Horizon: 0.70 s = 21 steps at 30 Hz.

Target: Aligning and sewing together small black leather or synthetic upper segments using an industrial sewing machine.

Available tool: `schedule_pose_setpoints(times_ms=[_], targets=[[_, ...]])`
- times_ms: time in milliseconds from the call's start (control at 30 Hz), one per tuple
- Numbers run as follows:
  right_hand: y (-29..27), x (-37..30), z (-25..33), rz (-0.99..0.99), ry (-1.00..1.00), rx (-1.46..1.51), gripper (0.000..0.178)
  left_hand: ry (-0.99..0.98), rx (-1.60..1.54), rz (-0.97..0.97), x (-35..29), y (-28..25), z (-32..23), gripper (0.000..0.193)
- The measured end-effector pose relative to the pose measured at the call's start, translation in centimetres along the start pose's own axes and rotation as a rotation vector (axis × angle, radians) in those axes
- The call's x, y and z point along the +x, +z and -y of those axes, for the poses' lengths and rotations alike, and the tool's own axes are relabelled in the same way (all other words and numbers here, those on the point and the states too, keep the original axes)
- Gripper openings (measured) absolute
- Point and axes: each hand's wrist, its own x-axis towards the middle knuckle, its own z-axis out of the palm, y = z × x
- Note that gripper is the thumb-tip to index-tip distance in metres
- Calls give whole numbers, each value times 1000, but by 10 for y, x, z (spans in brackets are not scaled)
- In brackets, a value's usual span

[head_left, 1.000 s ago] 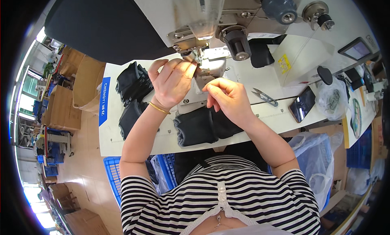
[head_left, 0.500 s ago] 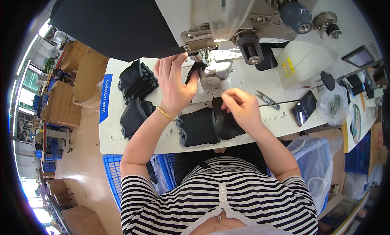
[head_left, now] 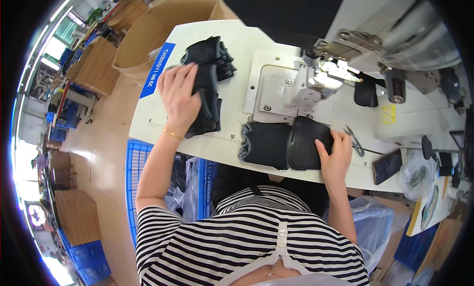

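Note:
Near the back left of the sewing table, two stacks of folded black fabric pieces with grey edges lie one behind the other. On the nearer stack [head_left: 210,115] rests my left hand [head_left: 180,96], its fingers curled over the stack's upper left part; how many pieces they hold is hidden. My right hand [head_left: 338,155] grips the right edge of a smooth black leather-like piece [head_left: 306,143], thumb on top and fingers along the side. Beside it on the left sits another stack of black grey-edged fabric pieces [head_left: 266,145]. The farther stack [head_left: 205,54] is untouched by either hand.
The sewing machine's lit needle area [head_left: 328,73] and metal base plate [head_left: 279,88] stand beyond my hands. To the right lie thread snips [head_left: 354,140], a phone [head_left: 387,166] and a plastic bag [head_left: 416,175]. A blue basket [head_left: 136,172] is below the table's left edge.
My left hand has left the needle area and the black piece there, moving left onto the nearer stack. My right hand has shifted to the leather-like piece's right edge. The view has turned.

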Motion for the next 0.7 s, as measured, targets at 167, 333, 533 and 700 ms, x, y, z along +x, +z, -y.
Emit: schedule_pose_setpoints(times_ms=[167, 333, 533, 700], targets=[[0, -2, 7, 50, -24, 55, 45, -97, -232, 426, -67, -37, 38, 56], [-3, -1, 12, 119, 127, 102, 45, -55, -377, 200, -46, -39, -13, 57], [4, -1, 24, -126, -165, -119, 44, 25, -764, 355, -41, 19, -133, 42], [9, -5, 15, -127, -179, -62, 47, -49, -633, 430, -46, 36, -162, 36]])
